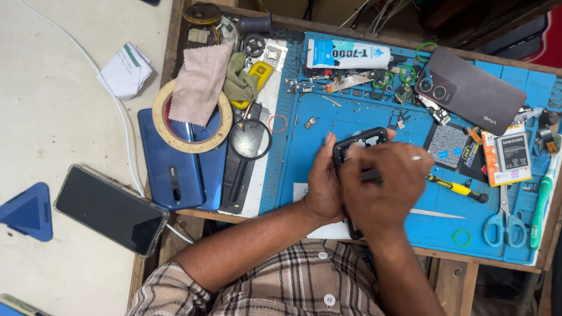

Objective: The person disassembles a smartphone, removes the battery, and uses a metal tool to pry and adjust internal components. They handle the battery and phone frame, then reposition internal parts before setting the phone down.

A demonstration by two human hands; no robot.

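- Gripping the black phone frame [362, 142] above the blue work mat [305, 172], the left hand [323, 185] closed round its left edge.
- Over the frame, the right hand [381, 184] clasped a dark tool, partly hidden.
- Right of the frame lay a yellow-handled screwdriver [456, 188].
- Beyond the frame lay a white glue tube [348, 55].

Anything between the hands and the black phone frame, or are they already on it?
Nothing visible in the way. The left hand grips the black phone frame by its left edge; the right hand lies over its middle, above the blue work mat.
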